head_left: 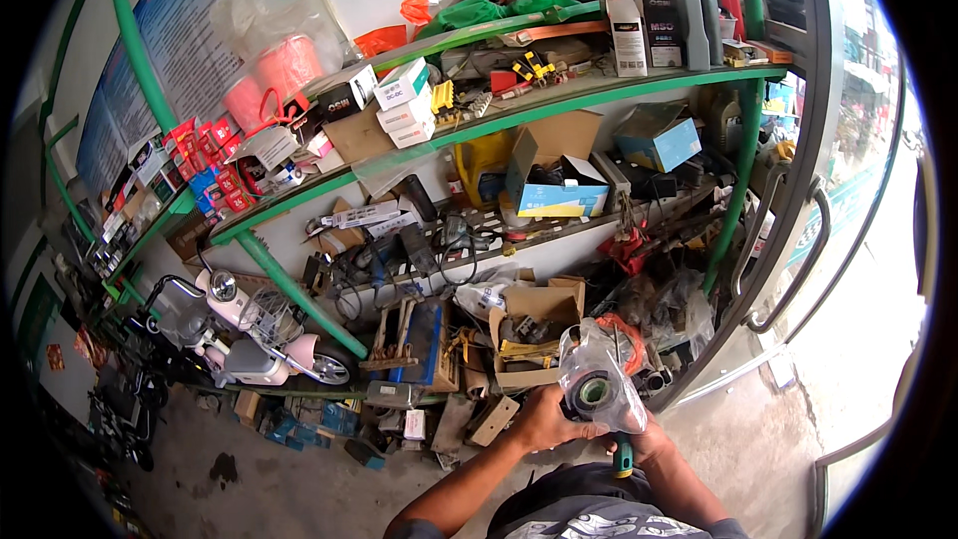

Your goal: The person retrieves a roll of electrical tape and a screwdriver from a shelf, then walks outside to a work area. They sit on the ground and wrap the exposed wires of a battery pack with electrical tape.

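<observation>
My left hand [548,421] is closed on a clear plastic bag [627,397] and a dark round part with a ring-shaped opening [591,394]. The bag wraps at least partly around this part; its exact kind cannot be made out. On the other side, my right hand [651,441] is closed too, against the bag's lower right edge. From beside its fingers a green and yellow screwdriver handle [623,457] points down toward me; its shaft is hidden. Both hands are close together in front of my body, just short of an open cardboard box [529,376].
A cluttered green-framed shelf [429,125] spans the view, with boxes, bottles and tools. A pale scooter [254,334] stands at the left. Wooden blocks and small boxes lie on the concrete floor [289,489]. A glass door with a curved handle [820,260] is at the right.
</observation>
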Tool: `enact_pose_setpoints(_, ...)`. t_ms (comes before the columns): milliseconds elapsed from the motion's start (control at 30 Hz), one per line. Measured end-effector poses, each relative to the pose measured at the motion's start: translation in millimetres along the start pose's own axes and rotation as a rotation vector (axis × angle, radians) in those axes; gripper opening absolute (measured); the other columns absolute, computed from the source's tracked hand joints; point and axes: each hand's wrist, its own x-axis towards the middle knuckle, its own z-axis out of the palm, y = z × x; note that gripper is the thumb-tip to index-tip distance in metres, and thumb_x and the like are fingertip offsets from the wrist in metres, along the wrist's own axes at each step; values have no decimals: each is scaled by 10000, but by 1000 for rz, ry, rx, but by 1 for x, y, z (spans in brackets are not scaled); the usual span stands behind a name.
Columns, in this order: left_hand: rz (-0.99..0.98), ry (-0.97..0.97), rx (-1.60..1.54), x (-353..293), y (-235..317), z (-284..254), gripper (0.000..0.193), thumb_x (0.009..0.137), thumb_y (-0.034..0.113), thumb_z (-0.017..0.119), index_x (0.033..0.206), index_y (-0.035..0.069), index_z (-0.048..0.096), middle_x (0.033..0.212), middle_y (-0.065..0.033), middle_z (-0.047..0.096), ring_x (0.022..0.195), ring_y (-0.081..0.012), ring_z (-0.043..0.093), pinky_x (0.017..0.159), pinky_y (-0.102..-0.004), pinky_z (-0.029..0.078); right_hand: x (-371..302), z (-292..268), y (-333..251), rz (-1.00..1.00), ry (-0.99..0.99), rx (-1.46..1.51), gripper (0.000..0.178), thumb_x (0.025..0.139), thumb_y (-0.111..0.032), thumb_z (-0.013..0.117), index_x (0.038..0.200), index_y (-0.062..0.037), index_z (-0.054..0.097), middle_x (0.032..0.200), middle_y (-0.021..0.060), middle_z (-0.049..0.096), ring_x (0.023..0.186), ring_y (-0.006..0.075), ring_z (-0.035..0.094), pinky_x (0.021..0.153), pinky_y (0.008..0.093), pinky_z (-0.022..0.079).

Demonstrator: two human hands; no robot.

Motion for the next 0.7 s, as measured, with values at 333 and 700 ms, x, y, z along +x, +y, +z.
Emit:
enact_pose_setpoints(333, 123, 77, -95, 27, 25, -73, 788, 635, 329, 893, 1250, -44, 572, 1152, -96, 658, 1036, -176, 614, 959, -317, 468, 4, 1, 0, 20, -4, -63, 738, 859, -502, 675, 1331, 16, 443, 1237, 195, 598, 825, 249, 667, 537, 260, 552)
enact_pose_setpoints(700, 269, 537, 390, 113, 209, -314, 415, 716, 324, 850, 953, 12, 711, 833, -54, 712, 743, -118, 662, 692, -278, 524, -42, -53, 15, 97, 322, -29, 566, 954, -421, 569, 1300, 20, 489, 1097, 148, 663, 783, 238, 650, 523, 282, 531)
